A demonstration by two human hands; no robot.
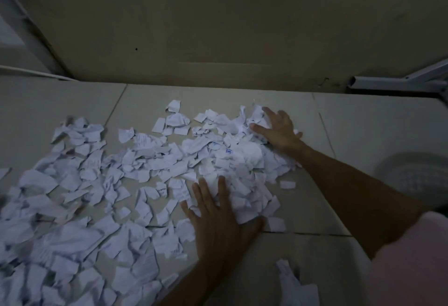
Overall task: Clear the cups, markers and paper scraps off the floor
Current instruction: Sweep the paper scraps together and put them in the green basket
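White paper scraps point(232, 160) heaped between flat left hand point(218, 220) and flat right hand point(278, 128)

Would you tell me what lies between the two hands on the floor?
In the head view, a heap of paper scraps fills the stretch between left hand and right hand.

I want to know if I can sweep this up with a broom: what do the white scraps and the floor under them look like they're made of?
The scraps look like thin white writing paper, matte: torn edges, creases, faint blue ink marks. The floor appears to be hard pale tile with a smooth, dull finish, judging by the straight grout lines; the dim light leaves the exact material open. Both the left hand and right hand press flat on the scraps.
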